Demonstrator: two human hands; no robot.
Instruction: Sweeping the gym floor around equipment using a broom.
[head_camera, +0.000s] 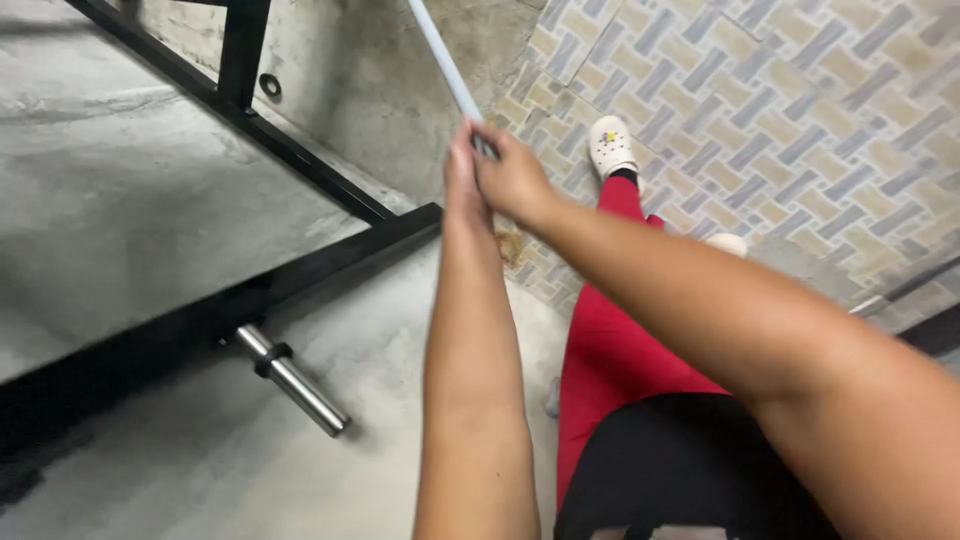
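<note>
At the far left, a black metal frame (300, 165) ran diagonally across a grey concrete surface (120, 200), and a short steel bar (292, 380) with a dark collar projected from its near rail toward the onlooker. Right of this, the left hand (462, 185) and the right hand (512, 180) met at the centre of the scene, both closed around the lower end of a thin pale-blue rod (448, 70) that rose up and to the left, out of view at the top edge. The fingers were pressed together and wrapped about the rod; individual fingertips could not be told apart. The rod appeared straight, slim and rigid, probably light, with a smooth finish that could slip in a loose grip; holding it at the end, hand touching hand, seemed to give leverage but little control of the far tip. The frame's hard edges stood near the rod on the left. To the right lay open patterned tile floor (800, 110), with the person's white shoe (611, 147) and red trouser leg (610, 330) just beside the hands.
</note>
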